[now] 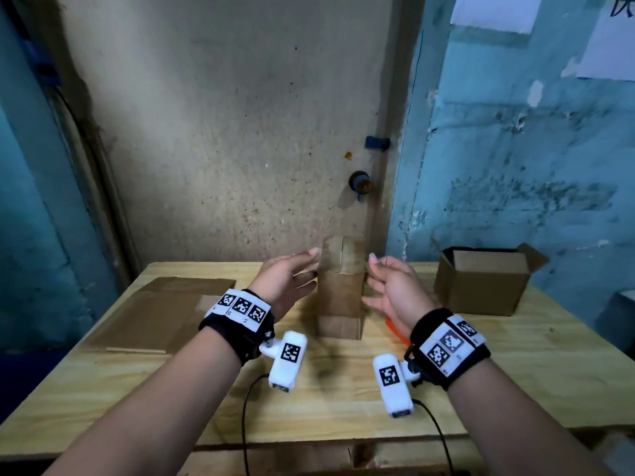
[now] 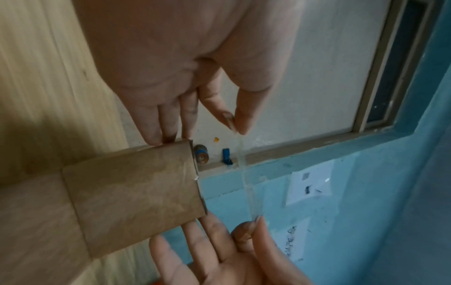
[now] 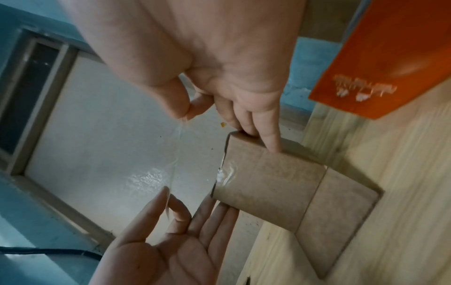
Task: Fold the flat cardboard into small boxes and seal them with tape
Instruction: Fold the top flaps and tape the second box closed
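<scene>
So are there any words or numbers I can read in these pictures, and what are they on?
None can be read for sure.
Orange tool: white print, too blurred.
Paper sheet on the blue wall: a dark character, cut off at the picture's edge.
Papers on the wall: dark marks, too small.
Wrist bands: square black-and-white codes, no words.

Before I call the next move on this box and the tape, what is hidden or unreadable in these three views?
- Tape roll: in no view; only a clear strip shows, pinched between the left hand and right hand.
- Box far side and bottom: hidden by the box itself, head view.
- Orange object: cut off by the right wrist frame edge; its print is blurred.
- Open carton contents: hidden by its walls.
</scene>
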`<move>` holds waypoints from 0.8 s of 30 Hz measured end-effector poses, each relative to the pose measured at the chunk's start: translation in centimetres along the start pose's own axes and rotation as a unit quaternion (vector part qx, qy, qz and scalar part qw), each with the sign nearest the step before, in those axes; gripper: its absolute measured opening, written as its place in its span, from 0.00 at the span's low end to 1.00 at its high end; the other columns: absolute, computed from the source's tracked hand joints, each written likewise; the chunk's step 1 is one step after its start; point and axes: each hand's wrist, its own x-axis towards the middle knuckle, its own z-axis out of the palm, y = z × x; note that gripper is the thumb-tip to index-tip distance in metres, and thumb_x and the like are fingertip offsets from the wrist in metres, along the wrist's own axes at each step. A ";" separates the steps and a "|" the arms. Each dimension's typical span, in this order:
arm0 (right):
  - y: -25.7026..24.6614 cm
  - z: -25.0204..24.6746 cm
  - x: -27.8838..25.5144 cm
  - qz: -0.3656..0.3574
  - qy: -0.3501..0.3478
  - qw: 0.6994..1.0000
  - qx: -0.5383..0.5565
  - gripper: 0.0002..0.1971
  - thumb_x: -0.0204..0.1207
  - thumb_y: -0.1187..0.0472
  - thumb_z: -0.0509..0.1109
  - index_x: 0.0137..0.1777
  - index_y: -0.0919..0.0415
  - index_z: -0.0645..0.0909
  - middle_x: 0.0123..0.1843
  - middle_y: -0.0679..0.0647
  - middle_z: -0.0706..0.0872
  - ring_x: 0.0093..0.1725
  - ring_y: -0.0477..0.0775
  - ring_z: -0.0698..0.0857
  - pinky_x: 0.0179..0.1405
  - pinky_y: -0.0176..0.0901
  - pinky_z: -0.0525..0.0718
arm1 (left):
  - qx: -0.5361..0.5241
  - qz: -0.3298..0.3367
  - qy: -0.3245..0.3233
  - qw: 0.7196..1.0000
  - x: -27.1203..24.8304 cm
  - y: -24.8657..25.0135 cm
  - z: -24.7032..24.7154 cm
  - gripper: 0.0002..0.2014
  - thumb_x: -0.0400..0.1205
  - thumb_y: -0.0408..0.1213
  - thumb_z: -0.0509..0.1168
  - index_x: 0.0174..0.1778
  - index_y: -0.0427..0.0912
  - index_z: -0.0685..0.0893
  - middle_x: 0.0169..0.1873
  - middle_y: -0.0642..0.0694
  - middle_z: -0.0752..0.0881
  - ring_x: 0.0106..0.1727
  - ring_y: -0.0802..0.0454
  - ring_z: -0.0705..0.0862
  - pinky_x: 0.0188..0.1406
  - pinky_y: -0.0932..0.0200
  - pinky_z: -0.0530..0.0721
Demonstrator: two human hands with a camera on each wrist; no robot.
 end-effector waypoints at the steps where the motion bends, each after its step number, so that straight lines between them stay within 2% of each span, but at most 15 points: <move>1: 0.4 0.6 0.6 0.008 -0.009 1.000 0.013 0.11 0.89 0.56 0.68 0.44 0.56 0.77 0.57 0.49 0.90 0.73 0.58 0.79 0.74 0.74 0.77 | -0.008 0.001 0.003 1.000 0.3 0.0 -0.6 0.04 0.82 0.37 0.73 0.47 0.42 0.92 0.50 0.46 0.92 0.57 0.43 0.87 0.73 0.44 0.77; 5: 1.8 3.0 2.4 0.027 -0.027 0.999 0.015 0.11 0.90 0.54 0.66 0.45 0.54 0.74 0.63 0.53 0.89 0.73 0.55 0.81 0.75 0.75 0.75 | 0.021 0.019 0.038 0.999 1.0 0.1 -3.1 0.02 0.80 0.38 0.75 0.46 0.44 0.90 0.51 0.46 0.92 0.54 0.45 0.88 0.72 0.40 0.79; 7: 2.5 3.9 3.4 0.029 -0.028 0.999 -0.005 0.10 0.90 0.53 0.67 0.48 0.54 0.76 0.62 0.49 0.89 0.72 0.55 0.82 0.76 0.73 0.74 | 0.030 0.033 0.059 0.997 1.4 -0.3 -4.2 0.04 0.80 0.38 0.76 0.46 0.46 0.87 0.50 0.47 0.92 0.52 0.48 0.88 0.70 0.40 0.80; 9: 3.4 4.3 4.4 0.024 -0.023 0.999 -0.005 0.08 0.89 0.52 0.68 0.52 0.56 0.79 0.63 0.46 0.90 0.72 0.54 0.82 0.77 0.72 0.73 | 0.035 0.051 0.079 0.995 1.9 -0.8 -4.9 0.05 0.81 0.38 0.75 0.45 0.46 0.85 0.46 0.49 0.92 0.48 0.51 0.88 0.67 0.43 0.82; 11: 4.3 4.4 5.6 0.021 -0.020 1.000 0.002 0.08 0.88 0.52 0.70 0.52 0.56 0.81 0.64 0.46 0.91 0.70 0.53 0.84 0.76 0.72 0.73 | 0.033 0.065 0.089 0.993 2.4 -1.4 -5.3 0.07 0.81 0.37 0.75 0.39 0.48 0.84 0.42 0.51 0.91 0.45 0.53 0.87 0.61 0.47 0.83; 12: 4.5 4.4 6.1 0.020 -0.021 1.000 -0.001 0.08 0.87 0.52 0.70 0.51 0.56 0.81 0.64 0.47 0.91 0.70 0.53 0.85 0.75 0.72 0.73 | 0.028 0.066 0.091 0.993 2.8 -1.6 -5.7 0.07 0.80 0.38 0.76 0.39 0.47 0.85 0.44 0.51 0.92 0.46 0.54 0.87 0.60 0.48 0.84; 13: 4.6 4.3 6.5 0.018 -0.024 1.000 -0.005 0.08 0.87 0.53 0.70 0.51 0.57 0.82 0.64 0.47 0.92 0.70 0.53 0.85 0.75 0.71 0.74 | 0.027 0.062 0.094 0.993 3.0 -1.7 -6.0 0.05 0.79 0.39 0.77 0.43 0.46 0.87 0.46 0.51 0.92 0.48 0.54 0.87 0.60 0.49 0.84; 16: 4.8 3.8 7.1 0.009 -0.034 0.999 -0.022 0.08 0.87 0.56 0.71 0.48 0.58 0.84 0.60 0.51 0.94 0.68 0.53 0.87 0.72 0.65 0.77 | 0.031 0.039 0.083 0.995 3.6 -1.9 -7.0 0.19 0.76 0.43 0.79 0.59 0.39 0.92 0.52 0.49 0.92 0.50 0.55 0.89 0.60 0.50 0.85; 20: 5.5 3.4 7.4 -0.015 -0.023 0.999 -0.033 0.10 0.85 0.56 0.74 0.52 0.63 0.87 0.55 0.49 0.96 0.64 0.50 0.90 0.63 0.51 0.82 | 0.011 0.015 0.063 0.998 4.2 -2.3 -8.0 0.17 0.76 0.44 0.79 0.59 0.44 0.93 0.53 0.46 0.90 0.52 0.53 0.88 0.65 0.46 0.83; 22: 5.9 3.4 7.4 -0.031 -0.014 0.999 -0.020 0.09 0.85 0.57 0.74 0.51 0.64 0.87 0.53 0.50 0.96 0.59 0.47 0.92 0.61 0.45 0.83 | 0.012 0.021 0.053 0.998 4.3 -2.4 -8.3 0.19 0.77 0.43 0.78 0.63 0.41 0.91 0.52 0.47 0.90 0.51 0.55 0.89 0.63 0.48 0.84; 24: 6.1 3.3 7.3 -0.040 -0.010 0.999 -0.008 0.08 0.84 0.58 0.75 0.50 0.63 0.88 0.53 0.51 0.96 0.56 0.46 0.93 0.62 0.43 0.85 | 0.009 0.026 0.045 0.999 4.1 -2.4 -8.2 0.20 0.78 0.43 0.76 0.65 0.40 0.90 0.49 0.50 0.91 0.48 0.57 0.90 0.60 0.50 0.84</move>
